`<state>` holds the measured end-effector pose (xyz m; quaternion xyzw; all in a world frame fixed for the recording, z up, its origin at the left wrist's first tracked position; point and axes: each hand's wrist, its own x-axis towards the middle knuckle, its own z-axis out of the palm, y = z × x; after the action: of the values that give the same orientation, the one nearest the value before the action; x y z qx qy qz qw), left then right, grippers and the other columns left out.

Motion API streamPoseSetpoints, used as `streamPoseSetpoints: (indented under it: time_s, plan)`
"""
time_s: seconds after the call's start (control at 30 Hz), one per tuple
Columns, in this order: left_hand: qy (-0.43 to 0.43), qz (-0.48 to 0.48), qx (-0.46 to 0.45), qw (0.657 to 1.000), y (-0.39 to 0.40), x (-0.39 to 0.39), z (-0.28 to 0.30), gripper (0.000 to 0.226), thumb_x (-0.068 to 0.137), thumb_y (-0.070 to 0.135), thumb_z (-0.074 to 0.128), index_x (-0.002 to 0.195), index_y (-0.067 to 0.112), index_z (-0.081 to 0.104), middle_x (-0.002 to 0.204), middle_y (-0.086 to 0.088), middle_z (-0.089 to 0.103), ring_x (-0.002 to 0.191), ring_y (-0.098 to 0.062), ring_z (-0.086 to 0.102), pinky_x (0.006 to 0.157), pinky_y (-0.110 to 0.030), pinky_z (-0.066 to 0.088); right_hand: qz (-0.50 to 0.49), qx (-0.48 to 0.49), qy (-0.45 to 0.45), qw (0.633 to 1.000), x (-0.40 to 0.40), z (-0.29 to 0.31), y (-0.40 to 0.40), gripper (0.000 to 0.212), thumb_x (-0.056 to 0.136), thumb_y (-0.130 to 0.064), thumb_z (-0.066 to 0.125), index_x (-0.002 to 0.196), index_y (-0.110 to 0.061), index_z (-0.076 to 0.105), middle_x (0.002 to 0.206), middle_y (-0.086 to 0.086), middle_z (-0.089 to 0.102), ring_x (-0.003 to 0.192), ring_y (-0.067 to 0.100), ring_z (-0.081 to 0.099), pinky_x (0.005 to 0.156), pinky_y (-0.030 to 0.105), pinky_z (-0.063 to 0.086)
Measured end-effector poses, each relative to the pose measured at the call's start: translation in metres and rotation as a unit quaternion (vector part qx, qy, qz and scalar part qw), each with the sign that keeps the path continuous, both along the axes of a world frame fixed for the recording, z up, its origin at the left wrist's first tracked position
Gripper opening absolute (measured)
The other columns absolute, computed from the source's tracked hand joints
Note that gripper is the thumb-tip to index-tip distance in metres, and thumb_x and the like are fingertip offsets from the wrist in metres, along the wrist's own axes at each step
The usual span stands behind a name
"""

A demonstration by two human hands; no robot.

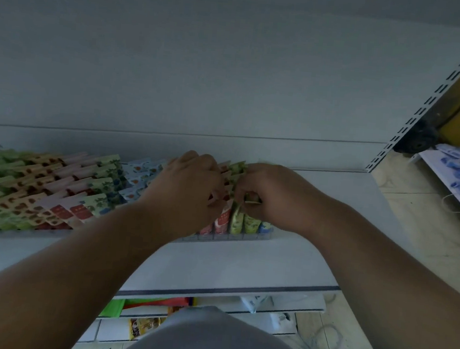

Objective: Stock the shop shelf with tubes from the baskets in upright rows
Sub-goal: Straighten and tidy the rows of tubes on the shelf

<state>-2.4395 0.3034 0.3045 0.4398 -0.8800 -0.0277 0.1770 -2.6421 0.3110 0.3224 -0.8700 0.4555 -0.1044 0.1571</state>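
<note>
Two hands work at the white metal shelf (pixel 318 198): right hand (pixel 274 195) fingers pinch a green-patterned upright tube (pixel 236 221) into the front row; left hand (pixel 187 190), fingers curled, apparently steadies the neighbouring red tubes (pixel 221 223).

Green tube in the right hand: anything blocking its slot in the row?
Nothing visible does. The right hand pinches the green tube directly above the row; the left hand rests on neighbouring tubes beside it.
</note>
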Motion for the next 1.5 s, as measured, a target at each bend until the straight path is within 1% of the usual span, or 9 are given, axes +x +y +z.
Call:
streamPoseSetpoints:
  time_s: [0.13, 0.23, 0.37, 0.53, 0.67, 1.17, 1.33, 1.43, 1.5]
  plan:
    - [0.017, -0.019, 0.0, 1.0, 0.001, -0.004, 0.001, 0.02, 0.07, 0.034, 0.061, 0.078, 0.02, 0.073, 0.084, -0.002, 0.06, 0.081, -0.028, 0.054, 0.067, -0.034, 0.045, -0.037, -0.028, -0.015, 0.999, 0.004, -0.004, 0.005, 0.013, 0.079, -0.016, 0.072, 0.092, -0.019, 0.074, 0.094, 0.0, 0.062, 0.082, 0.012, 0.053, 0.065, 0.027, 0.037]
    - [0.013, -0.041, -0.004, 0.999, 0.0, -0.006, -0.002, 0.03, 0.072, 0.043, 0.05, 0.081, 0.023, 0.071, 0.085, 0.0, 0.056, 0.082, -0.024, 0.05, 0.071, -0.034, 0.045, -0.071, -0.041, -0.021, 0.996, 0.006, -0.006, 0.01, 0.01, 0.08, -0.02, 0.073, 0.089, -0.018, 0.073, 0.093, -0.001, 0.06, 0.085, 0.019, 0.057, 0.066, 0.028, 0.04]
    - [-0.003, -0.045, -0.022, 0.999, -0.003, -0.011, -0.008, 0.019, 0.071, 0.036, 0.055, 0.079, 0.026, 0.068, 0.083, 0.004, 0.053, 0.081, -0.022, 0.048, 0.072, -0.037, 0.046, -0.102, -0.032, -0.024, 0.994, 0.007, -0.011, 0.013, 0.015, 0.079, -0.03, 0.074, 0.089, -0.02, 0.072, 0.094, 0.001, 0.062, 0.086, 0.022, 0.06, 0.07, 0.032, 0.047]
    - [-0.007, -0.043, -0.044, 0.998, -0.003, -0.014, -0.014, 0.014, 0.069, 0.03, 0.064, 0.083, 0.026, 0.067, 0.088, 0.005, 0.056, 0.084, -0.021, 0.049, 0.075, -0.036, 0.046, -0.124, -0.057, -0.035, 0.99, -0.004, -0.007, 0.019, 0.022, 0.077, -0.032, 0.076, 0.092, -0.019, 0.067, 0.086, -0.005, 0.051, 0.077, 0.014, 0.051, 0.059, 0.026, 0.034]
    - [0.008, -0.033, -0.045, 0.998, -0.001, -0.016, -0.009, 0.014, 0.07, 0.031, 0.067, 0.084, 0.025, 0.069, 0.09, 0.005, 0.057, 0.086, -0.021, 0.05, 0.075, -0.035, 0.045, -0.102, -0.04, -0.015, 0.994, -0.019, -0.005, 0.019, 0.015, 0.077, -0.027, 0.075, 0.089, -0.02, 0.07, 0.089, -0.003, 0.055, 0.082, 0.017, 0.056, 0.066, 0.032, 0.045]
    - [0.033, 0.005, -0.027, 0.999, 0.009, -0.026, -0.007, 0.006, 0.07, 0.026, 0.063, 0.073, 0.026, 0.068, 0.088, 0.005, 0.058, 0.082, -0.023, 0.051, 0.072, -0.038, 0.047, -0.012, -0.017, 0.004, 1.0, -0.025, 0.0, 0.004, 0.007, 0.082, -0.021, 0.072, 0.088, -0.02, 0.072, 0.089, -0.004, 0.055, 0.084, 0.018, 0.057, 0.069, 0.033, 0.046]
    - [0.053, 0.01, -0.013, 0.998, 0.008, -0.028, -0.004, 0.006, 0.074, 0.031, 0.064, 0.078, 0.029, 0.069, 0.089, 0.008, 0.058, 0.084, -0.017, 0.049, 0.073, -0.029, 0.041, -0.044, -0.037, -0.038, 0.998, -0.04, 0.008, 0.002, 0.015, 0.079, -0.025, 0.076, 0.092, -0.021, 0.071, 0.083, -0.005, 0.055, 0.071, 0.007, 0.052, 0.062, 0.026, 0.04]
    - [0.068, 0.0, 0.002, 0.998, 0.003, -0.03, 0.0, 0.019, 0.076, 0.039, 0.05, 0.076, 0.03, 0.067, 0.089, 0.008, 0.058, 0.084, -0.016, 0.05, 0.074, -0.033, 0.047, -0.098, -0.051, -0.064, 0.992, -0.053, 0.01, -0.001, 0.009, 0.081, -0.023, 0.075, 0.088, -0.021, 0.07, 0.076, -0.011, 0.051, 0.064, 0.0, 0.048, 0.056, 0.014, 0.031]
    - [0.075, 0.006, 0.008, 0.997, -0.004, -0.031, 0.0, 0.013, 0.077, 0.035, 0.055, 0.077, 0.031, 0.066, 0.089, 0.009, 0.057, 0.084, -0.015, 0.048, 0.077, -0.036, 0.048, -0.123, -0.055, -0.074, 0.988, -0.061, 0.009, -0.004, 0.007, 0.083, -0.024, 0.074, 0.086, -0.024, 0.068, 0.072, -0.013, 0.05, 0.067, -0.001, 0.049, 0.056, 0.011, 0.031]
